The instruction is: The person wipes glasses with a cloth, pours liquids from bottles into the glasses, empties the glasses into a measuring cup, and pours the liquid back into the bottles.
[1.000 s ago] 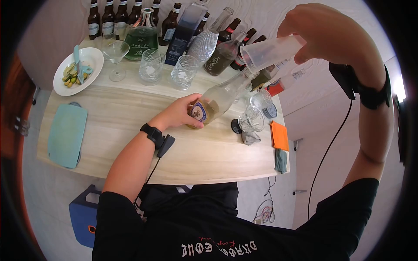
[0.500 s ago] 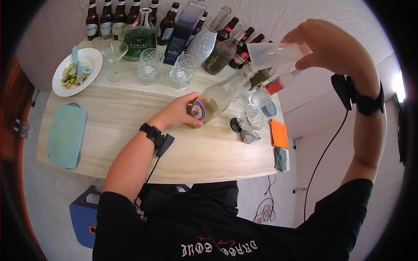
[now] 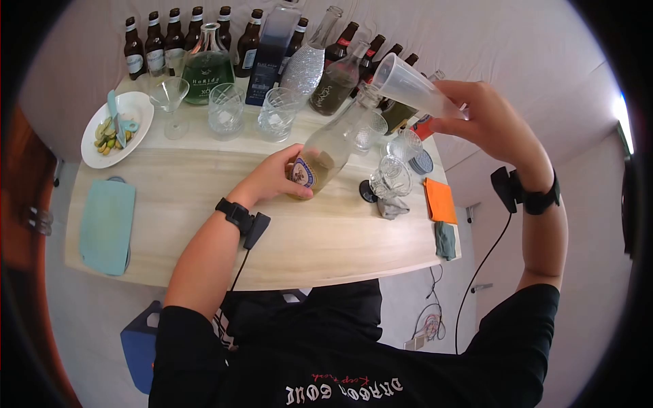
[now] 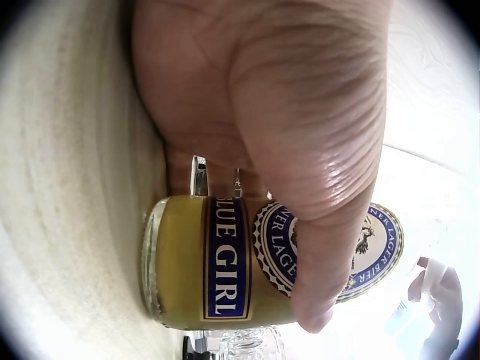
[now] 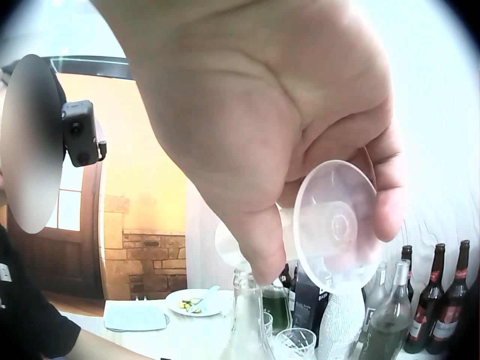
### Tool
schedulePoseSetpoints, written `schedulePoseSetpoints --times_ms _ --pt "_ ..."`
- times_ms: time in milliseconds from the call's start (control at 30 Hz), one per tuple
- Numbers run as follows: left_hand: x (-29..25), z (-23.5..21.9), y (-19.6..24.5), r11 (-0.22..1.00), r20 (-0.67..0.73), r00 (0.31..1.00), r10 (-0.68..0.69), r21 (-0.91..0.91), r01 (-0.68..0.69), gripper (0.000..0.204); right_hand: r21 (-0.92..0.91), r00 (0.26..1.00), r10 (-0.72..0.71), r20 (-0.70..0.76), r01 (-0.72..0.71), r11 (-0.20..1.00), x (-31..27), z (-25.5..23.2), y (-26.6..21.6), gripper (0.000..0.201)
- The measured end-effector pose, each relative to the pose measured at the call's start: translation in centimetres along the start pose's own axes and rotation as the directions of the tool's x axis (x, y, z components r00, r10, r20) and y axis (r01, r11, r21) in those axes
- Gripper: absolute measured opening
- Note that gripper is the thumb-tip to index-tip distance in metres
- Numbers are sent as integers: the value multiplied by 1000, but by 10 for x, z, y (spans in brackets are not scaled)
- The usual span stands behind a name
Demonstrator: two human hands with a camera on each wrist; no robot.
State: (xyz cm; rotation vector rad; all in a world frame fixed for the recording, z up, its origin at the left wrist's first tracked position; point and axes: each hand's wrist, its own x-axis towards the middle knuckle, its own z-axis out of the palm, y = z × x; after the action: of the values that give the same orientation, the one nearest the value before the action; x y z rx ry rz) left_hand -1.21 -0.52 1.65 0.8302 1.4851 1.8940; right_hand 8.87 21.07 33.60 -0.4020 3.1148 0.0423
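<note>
My left hand (image 3: 275, 177) grips the lower part of a clear glass bottle (image 3: 335, 144). The left wrist view shows its "Blue Girl" label (image 4: 227, 259) and yellowish liquid inside, the thumb lying across the round label. The bottle's base is at the table and its neck leans to the right. Above it, my right hand (image 3: 479, 122) holds a translucent plastic cup (image 3: 418, 92) by its narrow end. The cup lies tilted, its wide mouth right by the bottle's mouth. In the right wrist view, thumb and fingers hold the cup (image 5: 341, 262) beside the bottle's neck (image 5: 247, 311).
Several brown beer bottles (image 3: 155, 51), a green decanter (image 3: 207, 71) and a dark box (image 3: 262, 80) line the back. Two tumblers (image 3: 226, 115), a stemmed glass (image 3: 175, 126) and a plate (image 3: 95, 153) stand before them. A teal board (image 3: 105, 228) lies left, an orange cloth (image 3: 441, 200) right.
My right hand has come down and left. The cup's held end has dropped and its mouth has tipped upward. The left hand keeps its grip on the bottle; the head view has shifted slightly.
</note>
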Motion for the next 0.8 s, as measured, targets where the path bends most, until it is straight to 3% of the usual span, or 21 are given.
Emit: schedulePoseSetpoints --times_ms 300,367,500,600,667,700,767,800 --pt "0 2 2 998 -18 1000 16 66 -15 78 184 994 83 -77 -67 981 -19 36 7 42" --pt "0 2 1 998 -16 1000 18 69 -17 78 279 983 93 -155 -47 959 -22 46 8 36" --pt "3 1 -4 998 -15 999 41 37 -41 78 322 977 71 -202 -2 947 -23 64 17 38" --pt "4 0 -6 999 -10 999 46 25 -46 78 358 943 67 -327 58 932 -25 82 18 37" --pt "4 0 -7 999 -7 999 46 16 -46 78 738 874 241 -423 177 651 -27 101 20 34" --pt "3 1 -6 999 -13 999 48 12 -48 78 741 873 242 -423 179 647 -29 107 21 34" --pt "2 1 -4 999 -24 999 44 15 -44 78 848 875 271 -401 242 472 -34 117 21 33" --pt "1 2 -3 999 -25 999 43 15 -42 77 852 875 272 -399 244 464 -35 121 20 33"
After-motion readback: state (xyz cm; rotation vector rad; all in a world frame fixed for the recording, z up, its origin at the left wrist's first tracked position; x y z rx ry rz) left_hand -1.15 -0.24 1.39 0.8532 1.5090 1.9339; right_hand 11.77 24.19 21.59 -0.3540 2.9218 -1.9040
